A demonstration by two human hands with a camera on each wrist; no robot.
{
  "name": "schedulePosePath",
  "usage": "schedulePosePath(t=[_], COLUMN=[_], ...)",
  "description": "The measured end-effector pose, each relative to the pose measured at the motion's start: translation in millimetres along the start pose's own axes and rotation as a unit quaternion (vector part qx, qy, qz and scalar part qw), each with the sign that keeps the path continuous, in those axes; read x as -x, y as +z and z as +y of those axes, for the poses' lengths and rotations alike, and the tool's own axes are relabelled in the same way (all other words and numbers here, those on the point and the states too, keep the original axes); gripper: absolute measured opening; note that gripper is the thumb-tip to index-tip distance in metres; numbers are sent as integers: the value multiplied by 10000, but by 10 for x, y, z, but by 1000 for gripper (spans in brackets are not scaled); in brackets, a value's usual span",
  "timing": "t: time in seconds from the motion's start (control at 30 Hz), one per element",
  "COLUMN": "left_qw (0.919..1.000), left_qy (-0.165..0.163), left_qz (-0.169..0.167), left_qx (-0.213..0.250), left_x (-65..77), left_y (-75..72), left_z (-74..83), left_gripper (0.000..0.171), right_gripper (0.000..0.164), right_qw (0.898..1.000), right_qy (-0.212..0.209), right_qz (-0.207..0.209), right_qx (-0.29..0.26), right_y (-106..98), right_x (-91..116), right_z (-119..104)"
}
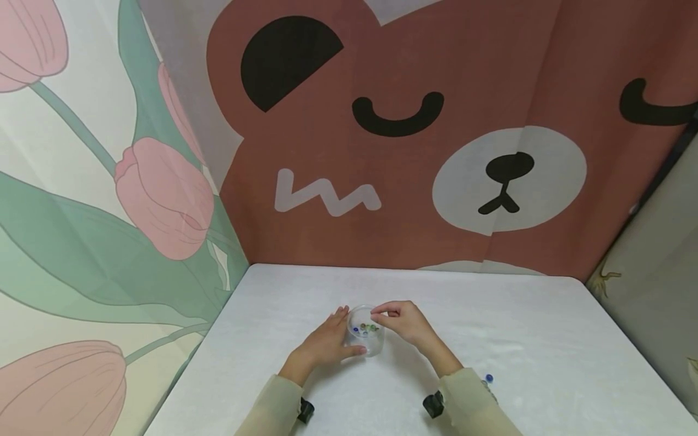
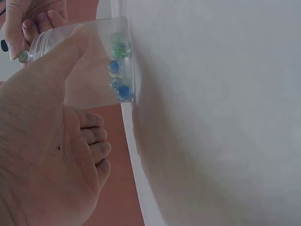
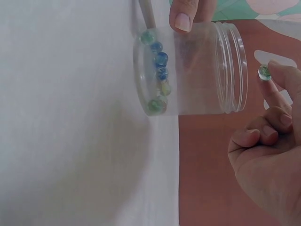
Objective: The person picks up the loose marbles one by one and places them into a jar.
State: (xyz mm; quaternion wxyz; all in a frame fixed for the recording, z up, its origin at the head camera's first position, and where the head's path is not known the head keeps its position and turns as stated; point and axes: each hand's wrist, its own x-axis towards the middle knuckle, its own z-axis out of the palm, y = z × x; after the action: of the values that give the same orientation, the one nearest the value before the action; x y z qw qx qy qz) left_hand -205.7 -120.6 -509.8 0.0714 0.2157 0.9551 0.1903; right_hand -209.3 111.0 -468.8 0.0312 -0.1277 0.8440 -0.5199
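A clear plastic jar point(image 1: 374, 346) with a threaded, lidless mouth stands upright on the white table. Several blue, green and yellowish glass marbles point(image 3: 161, 59) lie on its bottom. My left hand point(image 1: 327, 341) holds the jar from the left, with the thumb across its near side. Between thumb and index finger, my right hand point(image 1: 408, 322) pinches a clear marble with green inside point(image 3: 264, 72), right by the open mouth. The other fingers of that hand are curled toward the palm in the right wrist view.
On the table point(image 1: 262, 290), a blue marble point(image 1: 489, 378) lies next to the right sleeve, which partly covers more marbles there. A brown bear-print cloth point(image 1: 403, 236) hangs behind the table, and a tulip-print cloth point(image 1: 82, 254) hangs along the left.
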Motion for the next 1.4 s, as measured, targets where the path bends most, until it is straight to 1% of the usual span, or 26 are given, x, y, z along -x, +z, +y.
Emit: schedulePosePath(t=[0.3,0.5,0.7,0.93,1.13,1.4], left_qw=[10000,10000,9999,10000,10000,10000], left_qy=[-27,-67,-82,-29,-49,-64], left_qz=[17,-38,-57,-31,-44,-37], left_qx=[27,3,-41,-54,-20,-37], left_x=[-9,-14,-12,-16,-5,2], left_y=[-13,-26,-22,-15,-7,-9], left_z=[4,12,13,5,20,19], left_gripper=[105,106,107,107,105,106], right_gripper=[18,20,22,16,13,20], right_qw=[10000,10000,10000,10000,9999,9998], right_qy=[-39,18,-49,55,-44,42], right_qz=[81,27,65,75,115,156], right_qx=[7,-31,31,31,99,75], right_y=[30,66,89,125,154,171], right_x=[-25,-31,-42,-48,-43,-38], right_z=[24,47,90,110,127,137])
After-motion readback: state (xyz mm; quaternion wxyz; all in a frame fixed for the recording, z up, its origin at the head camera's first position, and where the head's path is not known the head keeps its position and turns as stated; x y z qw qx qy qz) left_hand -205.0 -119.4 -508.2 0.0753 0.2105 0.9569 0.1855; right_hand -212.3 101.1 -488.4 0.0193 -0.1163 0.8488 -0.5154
